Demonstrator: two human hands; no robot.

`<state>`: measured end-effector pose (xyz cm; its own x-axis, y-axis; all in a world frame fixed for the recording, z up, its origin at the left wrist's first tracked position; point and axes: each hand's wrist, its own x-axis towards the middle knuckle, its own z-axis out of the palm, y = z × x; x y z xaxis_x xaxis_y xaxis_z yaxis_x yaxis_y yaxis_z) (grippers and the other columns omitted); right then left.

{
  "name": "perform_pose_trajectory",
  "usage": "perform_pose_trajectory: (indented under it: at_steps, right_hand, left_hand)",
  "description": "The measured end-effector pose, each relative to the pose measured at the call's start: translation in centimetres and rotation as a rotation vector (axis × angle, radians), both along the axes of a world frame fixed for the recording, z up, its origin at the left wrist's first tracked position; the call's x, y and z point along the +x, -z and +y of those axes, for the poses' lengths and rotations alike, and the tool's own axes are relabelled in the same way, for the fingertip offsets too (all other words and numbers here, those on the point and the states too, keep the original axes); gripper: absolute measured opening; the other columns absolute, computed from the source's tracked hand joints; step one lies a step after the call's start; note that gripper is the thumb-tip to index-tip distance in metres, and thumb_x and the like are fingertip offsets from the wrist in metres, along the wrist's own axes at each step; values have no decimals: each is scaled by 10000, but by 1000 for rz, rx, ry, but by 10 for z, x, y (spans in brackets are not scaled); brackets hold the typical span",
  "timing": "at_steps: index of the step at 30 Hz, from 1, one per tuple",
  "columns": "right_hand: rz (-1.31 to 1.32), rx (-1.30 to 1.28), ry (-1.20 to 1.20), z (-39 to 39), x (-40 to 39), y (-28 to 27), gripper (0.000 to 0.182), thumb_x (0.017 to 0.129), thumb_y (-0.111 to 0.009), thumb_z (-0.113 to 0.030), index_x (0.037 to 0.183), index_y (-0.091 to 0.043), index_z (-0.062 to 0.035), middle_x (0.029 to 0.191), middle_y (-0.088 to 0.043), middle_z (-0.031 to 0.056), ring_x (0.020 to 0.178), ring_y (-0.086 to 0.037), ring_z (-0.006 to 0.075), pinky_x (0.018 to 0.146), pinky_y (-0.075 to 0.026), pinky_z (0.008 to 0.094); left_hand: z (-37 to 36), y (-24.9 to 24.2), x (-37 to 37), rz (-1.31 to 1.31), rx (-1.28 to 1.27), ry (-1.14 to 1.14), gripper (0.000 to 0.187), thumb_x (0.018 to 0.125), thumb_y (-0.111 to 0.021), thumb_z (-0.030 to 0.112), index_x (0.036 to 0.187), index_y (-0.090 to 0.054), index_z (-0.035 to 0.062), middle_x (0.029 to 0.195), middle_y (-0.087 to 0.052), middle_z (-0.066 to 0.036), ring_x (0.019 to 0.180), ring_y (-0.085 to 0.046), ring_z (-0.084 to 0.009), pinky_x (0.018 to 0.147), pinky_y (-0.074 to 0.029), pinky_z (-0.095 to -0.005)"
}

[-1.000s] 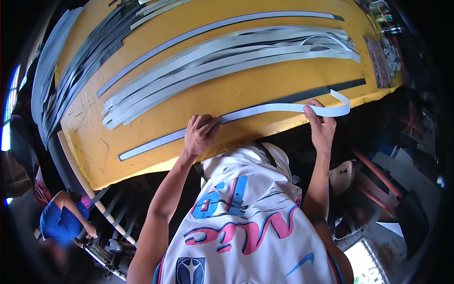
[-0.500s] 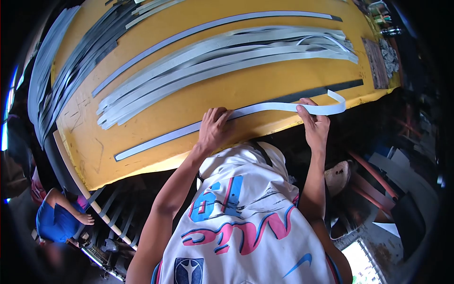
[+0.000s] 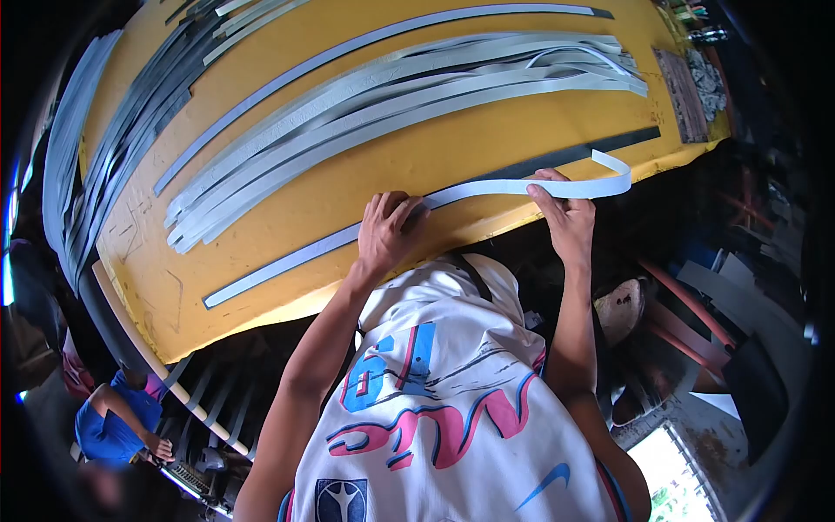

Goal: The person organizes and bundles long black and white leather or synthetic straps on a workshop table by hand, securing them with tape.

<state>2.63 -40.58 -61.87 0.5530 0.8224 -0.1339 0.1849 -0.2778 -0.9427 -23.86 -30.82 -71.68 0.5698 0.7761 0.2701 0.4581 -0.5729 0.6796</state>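
Observation:
A long white strip (image 3: 496,186) lies along a dark grey strip (image 3: 557,163) near the table's front edge. My left hand (image 3: 389,233) is on the white strip, its fingers bent and pressed down over it where it lies on the dark one. To the right of that, the white strip rises off the dark strip. My right hand (image 3: 565,213) pinches this raised part between thumb and fingers. Beyond the pinch, the strip's free end curls back in a loop above the table edge.
Behind my hands, a bundle of pale strips (image 3: 348,122) lies across the yellow table (image 3: 270,213). Farther back is another white strip on a dark one (image 3: 348,57). Dark strips (image 3: 143,113) hang over the left edge. A co-worker in blue (image 3: 113,426) is at lower left.
The view has tilted slightly. My right hand has shifted a little left along the raised strip, while my left hand stays pressed on it. The co-worker's arm has moved.

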Motion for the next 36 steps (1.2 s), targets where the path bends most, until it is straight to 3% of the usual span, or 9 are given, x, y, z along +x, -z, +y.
perform_pose_trajectory:
  at_steps: [8, 17, 23, 25, 27, 34, 36]
  right_hand:
    - [-31, -52, 11, 4, 5, 6, 281, 910, -730, -92, 1156, -673, 32, 1051, -706, 91, 900, -654, 102, 792, -521, 234]
    - [15, -60, 14, 6, 6, 9, 286, 916, -727, -106, 1165, -670, 22, 1021, -708, 85, 904, -656, 100, 793, -528, 243]
    - [19, -64, 22, 8, 7, 11, 289, 914, -731, -116, 1162, -671, 21, 1028, -704, 84, 901, -649, 95, 788, -528, 245]
    - [8, -76, 23, 9, 8, 12, 293, 913, -734, -125, 1160, -672, 20, 1029, -704, 81, 899, -648, 95, 792, -529, 246]
    - [6, -52, 28, 9, 9, 16, 289, 910, -741, -146, 1143, -682, 14, 995, -700, 59, 814, -615, 70, 731, -513, 230]
    - [3, -78, 46, 7, 20, 33, 229, 903, -738, -72, 1105, -682, 19, 976, -689, 40, 866, -603, 59, 737, -484, 196]
    - [-32, -58, 60, 6, 23, 44, 248, 904, -751, -169, 1075, -700, 3, 857, -667, 3, 689, -487, 34, 603, -415, 210]
  left_hand:
    - [-1, 2, 0, 24, 9, 11, 256, 814, -768, 218, 1045, -711, 124, 1015, -638, -68, 925, -598, -281, 795, -494, -392]
    - [-1, 2, 5, 7, 30, -10, 266, 761, -788, 136, 1008, -698, 98, 973, -626, -92, 893, -595, -302, 782, -492, -410]
    - [-3, -3, 25, 126, 20, -10, 270, 771, -768, 178, 1023, -696, 114, 993, -631, -90, 921, -590, -302, 816, -480, -413]
    - [-4, -1, 38, 112, -42, 21, 312, 809, -745, 250, 1084, -685, 117, 1054, -626, -76, 986, -570, -289, 863, -449, -406]
    - [-4, 1, 53, 92, -24, 34, 314, 821, -743, 256, 1089, -684, 103, 1058, -627, -77, 978, -574, -291, 850, -458, -406]
    - [-3, 5, 68, 21, -1, 43, 254, 841, -744, 255, 1041, -702, 106, 998, -636, -75, 919, -587, -288, 815, -479, -404]
    - [-3, 4, 70, 17, 8, 43, 241, 836, -750, 247, 1030, -704, 111, 985, -635, -73, 909, -589, -288, 806, -481, -403]
